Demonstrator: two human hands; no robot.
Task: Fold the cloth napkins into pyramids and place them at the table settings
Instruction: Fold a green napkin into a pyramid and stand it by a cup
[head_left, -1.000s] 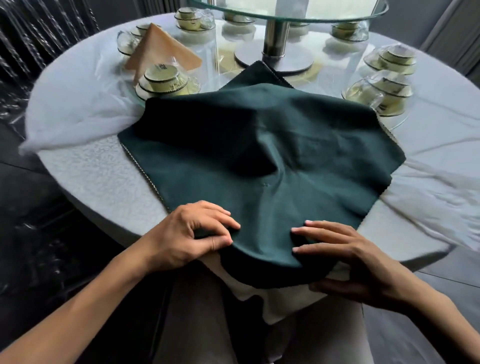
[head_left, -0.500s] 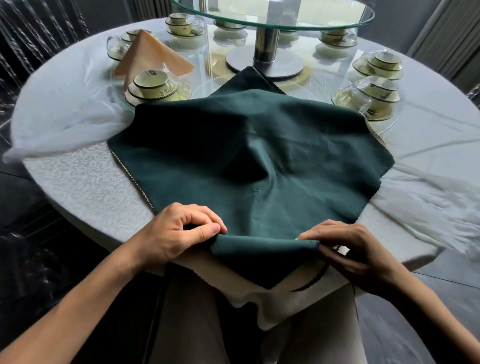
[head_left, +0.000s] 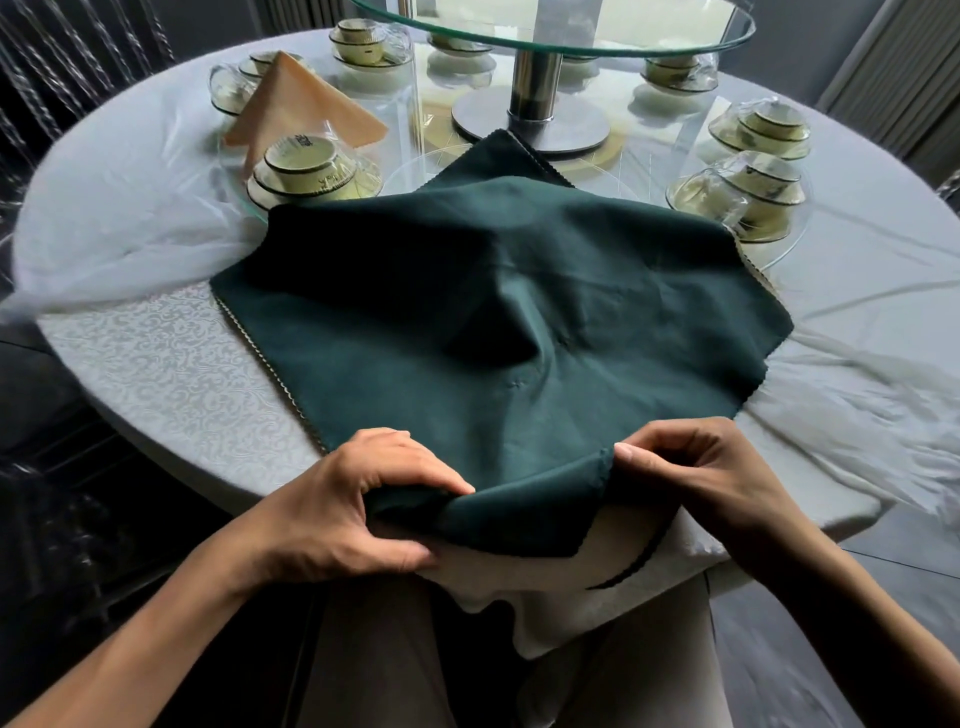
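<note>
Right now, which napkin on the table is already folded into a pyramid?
The peach napkin at the far left, standing as a peak among the wrapped cups. The green napkin lies spread open, both hands gripping its near edge.

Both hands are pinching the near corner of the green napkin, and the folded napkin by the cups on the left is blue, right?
Not blue: the head view shows the folded napkin is peach-orange. The rest holds: left hand and right hand pinch the green napkin at its near corner.
</note>
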